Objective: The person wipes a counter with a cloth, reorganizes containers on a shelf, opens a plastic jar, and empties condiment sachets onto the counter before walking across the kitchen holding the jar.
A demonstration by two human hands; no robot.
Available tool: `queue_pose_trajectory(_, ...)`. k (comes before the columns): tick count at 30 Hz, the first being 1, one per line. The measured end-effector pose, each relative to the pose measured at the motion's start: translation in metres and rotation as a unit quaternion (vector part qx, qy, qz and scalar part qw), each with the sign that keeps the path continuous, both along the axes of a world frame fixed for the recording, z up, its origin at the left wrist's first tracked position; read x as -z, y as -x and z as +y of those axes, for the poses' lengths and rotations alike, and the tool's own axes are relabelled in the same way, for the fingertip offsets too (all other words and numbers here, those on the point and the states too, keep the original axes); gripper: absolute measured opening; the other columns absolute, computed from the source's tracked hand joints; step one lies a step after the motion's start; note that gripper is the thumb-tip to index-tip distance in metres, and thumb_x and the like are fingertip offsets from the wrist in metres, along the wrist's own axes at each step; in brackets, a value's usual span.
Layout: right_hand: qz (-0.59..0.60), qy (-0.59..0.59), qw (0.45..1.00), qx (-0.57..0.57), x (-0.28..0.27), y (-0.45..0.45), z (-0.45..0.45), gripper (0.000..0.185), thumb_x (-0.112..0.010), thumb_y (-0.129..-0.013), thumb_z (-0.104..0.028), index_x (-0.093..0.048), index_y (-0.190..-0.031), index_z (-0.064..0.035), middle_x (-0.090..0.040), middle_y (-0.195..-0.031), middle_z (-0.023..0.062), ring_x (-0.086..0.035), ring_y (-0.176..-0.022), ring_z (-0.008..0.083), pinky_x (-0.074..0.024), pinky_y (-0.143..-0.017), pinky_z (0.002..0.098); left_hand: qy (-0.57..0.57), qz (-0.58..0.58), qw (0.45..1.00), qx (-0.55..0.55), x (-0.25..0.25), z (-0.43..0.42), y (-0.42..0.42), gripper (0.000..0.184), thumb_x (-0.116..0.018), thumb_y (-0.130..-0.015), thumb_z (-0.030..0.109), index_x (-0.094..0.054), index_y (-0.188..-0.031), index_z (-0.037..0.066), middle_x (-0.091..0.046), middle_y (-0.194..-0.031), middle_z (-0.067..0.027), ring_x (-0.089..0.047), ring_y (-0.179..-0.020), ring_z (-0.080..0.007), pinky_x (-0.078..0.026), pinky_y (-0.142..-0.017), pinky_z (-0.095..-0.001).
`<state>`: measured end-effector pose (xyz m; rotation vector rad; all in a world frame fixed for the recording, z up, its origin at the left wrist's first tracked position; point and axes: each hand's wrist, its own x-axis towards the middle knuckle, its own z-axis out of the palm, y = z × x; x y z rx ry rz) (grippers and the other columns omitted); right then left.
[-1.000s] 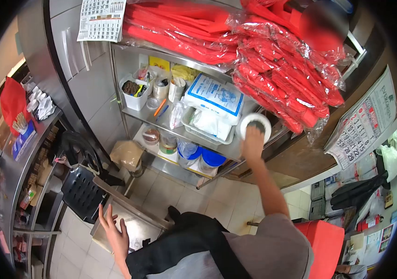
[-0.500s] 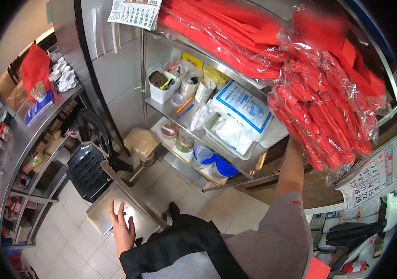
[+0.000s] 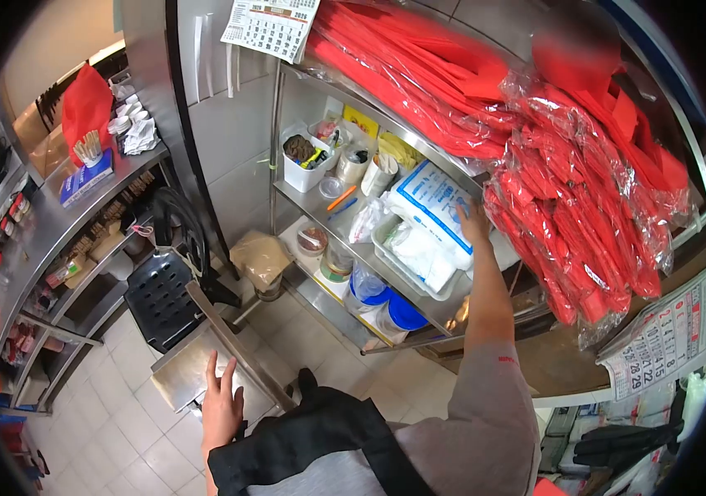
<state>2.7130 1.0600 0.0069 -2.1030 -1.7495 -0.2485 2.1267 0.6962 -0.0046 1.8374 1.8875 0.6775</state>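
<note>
My right hand (image 3: 473, 223) reaches into the shelf, at the right edge of a white plastic packet with blue print (image 3: 430, 202). Its fingers are partly spread and seem to touch the packet; I see no firm grip. Below the packet, a white plastic basket (image 3: 444, 291) holds white plastic bags (image 3: 421, 255). Red bags in clear wrap (image 3: 555, 219) hang over the shelf to the right of this hand. My left hand (image 3: 222, 401) is low at the left with its fingers apart, holding nothing, above or beside a metal-topped stool (image 3: 183, 372).
The metal shelf (image 3: 320, 202) also carries a white tub (image 3: 301, 174), an orange marker (image 3: 342, 197) and a blue pen (image 3: 342, 208). Lidded blue containers (image 3: 406, 313) stand lower down. A black chair (image 3: 158, 298) and a curved metal counter (image 3: 34, 269) are at the left.
My right hand has come out from behind the red bags and moved left to the packet. The view has shifted slightly; my left hand stays open near the stool.
</note>
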Motion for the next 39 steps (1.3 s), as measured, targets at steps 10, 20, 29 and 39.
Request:
queue_pose_trajectory(10,0.054,0.149,0.986,0.058,-0.048,0.036,-0.07,0.121,-0.054,-0.066,-0.086,-0.037,-0.14,0.0089,-0.031,-0.148,0.0305,-0.031,-0.139,0.0406,-0.0251,-0.113,0.0509,0.001,-0.067,0.993,0.102,-0.004,0.017,-0.034,0.059,-0.063,-0.081,-0.002,-0.047,-0.136,0.011,-0.027,-0.151,-0.0175,-0.064,-0.099,-0.0321,-0.054,-0.079,-0.0403)
queue_pose_trajectory(20,0.114,0.174,0.965,0.157,-0.019,0.01,-0.085,0.117,-0.055,-0.07,-0.081,-0.029,-0.145,0.0041,-0.045,-0.139,0.0289,-0.048,-0.127,0.0391,-0.0372,-0.106,0.0442,0.001,-0.143,0.921,0.362,-0.012,0.152,-0.138,0.057,-0.059,-0.088,0.006,-0.04,-0.14,0.014,-0.027,-0.149,-0.0181,-0.06,-0.107,-0.0373,-0.049,-0.092,-0.0431)
queue_pose_trajectory(29,0.145,0.149,0.939,0.275,-0.002,-0.006,-0.115,0.103,-0.03,-0.081,-0.083,-0.033,-0.146,-0.0035,-0.055,-0.127,0.0304,-0.055,-0.118,0.0427,-0.0412,-0.1,0.0487,-0.229,0.135,0.919,0.291,0.062,0.269,-0.284,0.063,-0.065,-0.084,0.02,-0.04,-0.142,0.009,-0.032,-0.146,-0.0213,-0.044,-0.127,-0.0427,-0.037,-0.107,-0.0458)
queue_pose_trajectory(39,0.164,0.173,0.927,0.288,0.002,0.053,-0.128,0.107,-0.026,-0.085,-0.08,-0.03,-0.142,0.0105,-0.054,-0.124,0.035,-0.054,-0.118,0.0437,-0.0421,-0.099,0.048,-0.117,-0.012,0.936,0.333,0.089,0.291,-0.288,0.045,-0.056,-0.082,0.005,-0.05,-0.127,-0.003,-0.05,-0.131,-0.022,-0.038,-0.133,-0.0402,-0.035,-0.109,-0.0455)
